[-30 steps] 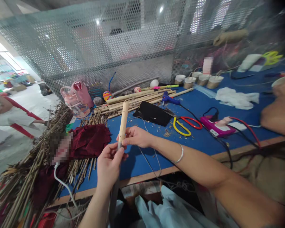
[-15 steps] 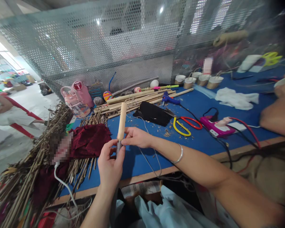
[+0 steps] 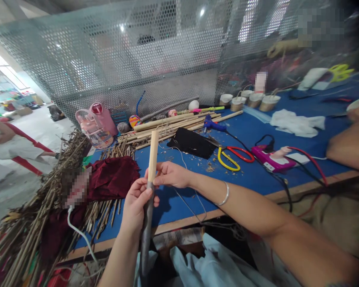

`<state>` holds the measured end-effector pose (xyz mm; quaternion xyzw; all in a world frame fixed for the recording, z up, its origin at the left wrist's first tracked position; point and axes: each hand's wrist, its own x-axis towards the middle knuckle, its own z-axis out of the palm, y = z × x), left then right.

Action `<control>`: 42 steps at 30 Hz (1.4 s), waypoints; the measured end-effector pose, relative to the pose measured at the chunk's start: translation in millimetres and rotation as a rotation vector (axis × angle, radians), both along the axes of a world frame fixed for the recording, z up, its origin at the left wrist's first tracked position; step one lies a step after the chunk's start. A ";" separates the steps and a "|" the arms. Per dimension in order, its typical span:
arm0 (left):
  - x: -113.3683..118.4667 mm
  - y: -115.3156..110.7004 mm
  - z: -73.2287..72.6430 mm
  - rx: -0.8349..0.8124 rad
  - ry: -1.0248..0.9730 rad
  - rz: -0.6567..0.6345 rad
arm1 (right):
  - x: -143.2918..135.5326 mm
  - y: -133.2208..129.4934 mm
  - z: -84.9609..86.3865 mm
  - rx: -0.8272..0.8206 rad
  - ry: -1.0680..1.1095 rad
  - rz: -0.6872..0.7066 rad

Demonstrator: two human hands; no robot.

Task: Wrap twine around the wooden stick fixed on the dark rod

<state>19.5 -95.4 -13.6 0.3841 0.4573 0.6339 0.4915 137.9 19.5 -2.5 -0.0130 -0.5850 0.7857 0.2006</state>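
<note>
A wooden stick (image 3: 153, 153) stands nearly upright in front of me, its pale bare end on top and a grey covering (image 3: 146, 231) over its lower length, which runs down toward my lap. My left hand (image 3: 137, 199) is wrapped round it just below where the grey begins, thumb on the covering. Closed on the stick from the right is my right hand (image 3: 172, 175), at the lower part of the bare wood; some of its fingers are hidden behind. A thin grey cord (image 3: 182, 203) hangs over the table edge near my right hand.
Scissors (image 3: 231, 157), a black cloth (image 3: 191, 143), a blue glue gun (image 3: 213, 124) and pale sticks (image 3: 173, 121) lie ahead on the blue table. Dark red cloth (image 3: 113, 177) and bundled dry stalks (image 3: 44, 199) are left. A purple power strip (image 3: 272, 159) and another person's arm (image 3: 351, 141) are right.
The stick has turned a little, and more of its grey-covered length now shows below my left hand. My left fingers have shifted their grip; my right hand stays almost in place.
</note>
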 end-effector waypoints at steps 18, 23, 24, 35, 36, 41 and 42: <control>7.0 -9.9 -2.5 -0.018 0.465 0.363 | 3.7 1.7 0.3 0.508 -0.167 -0.181; 5.7 -6.9 -0.1 -0.091 0.339 0.272 | 1.9 8.7 -7.3 0.533 -0.193 -0.177; 4.9 -6.2 0.4 -0.100 0.317 0.258 | 0.6 9.0 -9.0 0.511 -0.195 -0.193; 4.0 -9.5 0.8 -0.104 0.333 0.230 | 3.5 2.7 0.3 0.337 -0.161 -0.199; 4.2 -10.1 0.3 -0.099 0.333 0.233 | 3.5 2.5 0.5 0.310 -0.163 -0.202; 5.0 -8.5 4.7 -0.104 0.218 0.170 | 5.1 3.5 3.8 0.257 -0.226 -0.159; 5.4 -6.3 7.4 -0.105 0.179 0.136 | 6.0 4.5 4.8 0.246 -0.231 -0.147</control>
